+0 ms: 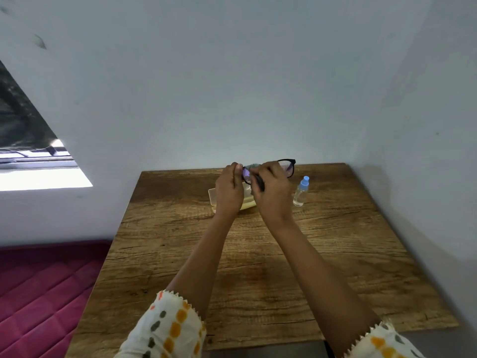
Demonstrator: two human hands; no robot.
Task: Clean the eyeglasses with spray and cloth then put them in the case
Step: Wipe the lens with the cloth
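Above the far end of the wooden table [284,267], the left hand [228,192] is pinching one end of the black eyeglasses [288,167]. The right hand [273,189] is gripping the frame, with the grey cloth [252,166] bunching between them. The case [214,196] is lying open beneath, and the spray bottle [300,193] is standing just right of it.
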